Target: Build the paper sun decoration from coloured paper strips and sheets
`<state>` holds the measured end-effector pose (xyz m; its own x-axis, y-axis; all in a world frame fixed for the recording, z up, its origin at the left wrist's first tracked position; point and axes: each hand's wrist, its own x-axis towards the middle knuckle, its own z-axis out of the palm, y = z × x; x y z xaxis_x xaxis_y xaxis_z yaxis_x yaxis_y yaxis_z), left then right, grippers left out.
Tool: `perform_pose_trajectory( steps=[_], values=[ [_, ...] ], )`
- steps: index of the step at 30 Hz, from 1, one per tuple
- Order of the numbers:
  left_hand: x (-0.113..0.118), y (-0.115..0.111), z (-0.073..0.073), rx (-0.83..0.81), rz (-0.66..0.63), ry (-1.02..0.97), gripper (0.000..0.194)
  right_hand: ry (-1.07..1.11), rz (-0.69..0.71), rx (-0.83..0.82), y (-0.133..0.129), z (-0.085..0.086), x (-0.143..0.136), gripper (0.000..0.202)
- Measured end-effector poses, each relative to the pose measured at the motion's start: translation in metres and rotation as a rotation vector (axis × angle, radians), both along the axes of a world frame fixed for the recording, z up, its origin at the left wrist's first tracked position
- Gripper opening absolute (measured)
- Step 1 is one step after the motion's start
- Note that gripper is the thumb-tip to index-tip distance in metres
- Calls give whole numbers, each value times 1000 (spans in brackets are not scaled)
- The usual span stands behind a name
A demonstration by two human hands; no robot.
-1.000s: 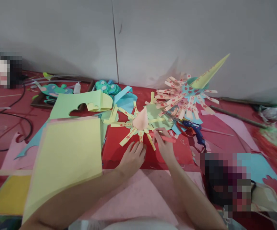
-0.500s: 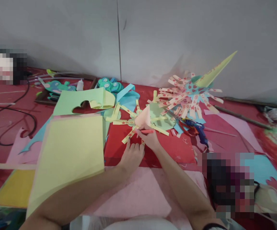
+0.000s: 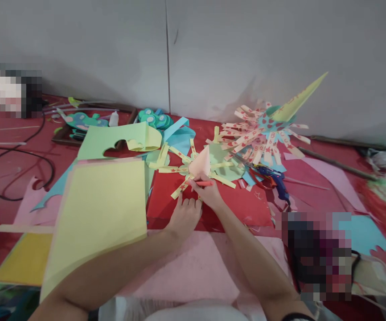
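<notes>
A paper craft with a pale pink cone (image 3: 201, 163) in its middle and yellow paper strips (image 3: 173, 170) fanning out around it lies in front of me. Red letters and stars mark the strips. My right hand (image 3: 209, 192) is closed around a red marker (image 3: 203, 183), its tip hidden by the fingers near a lower strip. Beside it, my left hand (image 3: 185, 213) has its fingers curled, the fingertips pressing that yellow strip down. Under both hands is a red sheet (image 3: 243, 205).
A finished-looking strip-fringed hat with a yellow cone (image 3: 301, 100) stands back right. Near it lie a blue glue gun (image 3: 278, 180) and scissors. Large yellow paper (image 3: 106, 200), green cut paper (image 3: 96, 140), a glue bottle (image 3: 113, 119) and a tray occupy the left. A wall (image 3: 112, 53) rises behind.
The view has shifted slightly, so things at the left sit a little further right. Both hands and the marker keep nearly the same place over the strip.
</notes>
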<state>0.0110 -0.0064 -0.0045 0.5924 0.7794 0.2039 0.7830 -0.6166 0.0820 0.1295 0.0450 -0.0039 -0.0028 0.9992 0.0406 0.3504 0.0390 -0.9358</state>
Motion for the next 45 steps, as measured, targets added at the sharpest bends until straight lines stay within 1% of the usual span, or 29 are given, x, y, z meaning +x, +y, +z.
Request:
perform_pose_trajectory(
  steps=[4,7,10,13,15,16,18,19,21,23,25,26,29,31,34,36,39,42,45],
  values=[
    [0,0,-2,-28,11,-61,20,-9,-3,-18,0,-2,-1,25],
    [0,1,-4,-25,8,-58,19,18,-44,6,-1,-2,0,27],
    [0,0,-4,-9,0,-21,18,83,-148,66,-3,6,6,25],
    [-2,4,2,47,-13,-22,15,151,-303,141,-4,21,22,24],
    [-4,13,10,73,0,-56,18,116,-389,195,-3,31,37,26],
    [-6,20,16,66,24,-70,19,104,-402,210,-3,34,44,27],
    [-11,39,30,37,117,-131,19,50,-410,223,-4,36,58,27],
    [-13,50,37,24,148,-196,18,22,-398,240,-7,35,63,26],
    [-14,74,52,19,197,-390,21,-9,-392,274,-13,29,71,25],
    [-11,94,64,-10,230,-591,25,-59,-381,262,-23,21,76,24],
    [-2,107,71,-49,206,-722,28,-127,-409,268,-32,15,78,24],
    [3,110,74,-61,201,-748,29,-142,-418,261,-37,14,79,24],
    [21,114,74,-110,202,-715,22,-146,-411,218,-46,15,81,26],
    [29,114,73,-155,236,-687,16,-135,-400,202,-49,17,83,26],
    [30,115,73,-156,270,-690,15,-122,-405,208,-50,16,86,24],
    [26,115,79,-108,247,-700,16,-117,-439,228,-50,15,89,24],
    [15,111,95,-12,175,-724,20,-91,-514,272,-47,16,93,27],
    [5,100,120,95,135,-773,22,-114,-611,333,-45,23,98,28],
    [-1,86,143,193,110,-835,22,-118,-672,329,-45,31,102,29]
  ],
)
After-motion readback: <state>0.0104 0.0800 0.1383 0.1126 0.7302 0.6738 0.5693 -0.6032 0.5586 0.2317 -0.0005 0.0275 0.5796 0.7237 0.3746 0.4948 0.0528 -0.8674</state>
